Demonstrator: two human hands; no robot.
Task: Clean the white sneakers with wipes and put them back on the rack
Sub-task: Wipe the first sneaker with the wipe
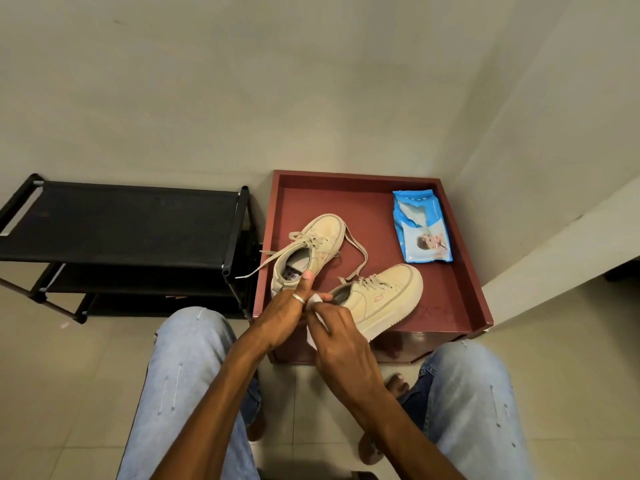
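White wipe (313, 336) is pinched in our right hand (343, 336); our left hand (285, 308) meets it, grip unclear. On the red tray (450, 299), the nearer sneaker (384, 299) lies just right of both hands, heel toward us, toe pointing right.

Matt cloth sneakers (346, 271) lie on a smooth reddish tray (460, 271) beside a glossy plastic wipes pack (420, 233).
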